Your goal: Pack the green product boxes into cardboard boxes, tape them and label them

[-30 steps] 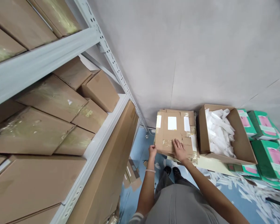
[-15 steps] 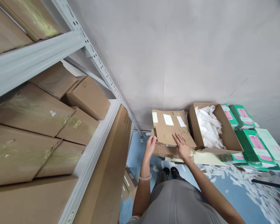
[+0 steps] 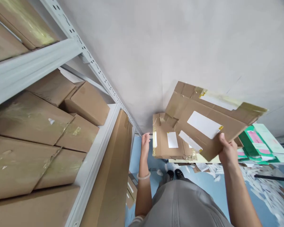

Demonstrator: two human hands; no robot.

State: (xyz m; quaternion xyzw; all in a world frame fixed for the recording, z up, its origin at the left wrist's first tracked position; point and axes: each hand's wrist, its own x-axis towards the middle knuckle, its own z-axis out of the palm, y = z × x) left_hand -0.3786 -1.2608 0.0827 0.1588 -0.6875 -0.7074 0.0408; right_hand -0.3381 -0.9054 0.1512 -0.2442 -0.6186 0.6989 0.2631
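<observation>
My right hand [image 3: 228,149] grips a flattened cardboard box [image 3: 229,124] by its near right corner, thumb on top. The sheet is lifted and tilted, bearing white labels and strips of clear tape. Its left end overhangs a stack of flattened cardboard boxes [image 3: 162,138], whose top piece also has white labels. Just left of the stack, my left hand [image 3: 145,142] is raised with its fingers curled together. Whatever it may hold is too small to make out.
A grey metal shelf [image 3: 98,138] loaded with taped cartons [image 3: 33,115] stands at left, a tall carton [image 3: 109,170] beside it. Green and pink boxes [image 3: 257,142] sit at right. White scraps [image 3: 262,183] litter the blue floor. A pale wall rises behind.
My right hand has lifted a flattened box off the stack and swung it right, where it now hides most of the open carton of white material. My left hand has shifted slightly left.
</observation>
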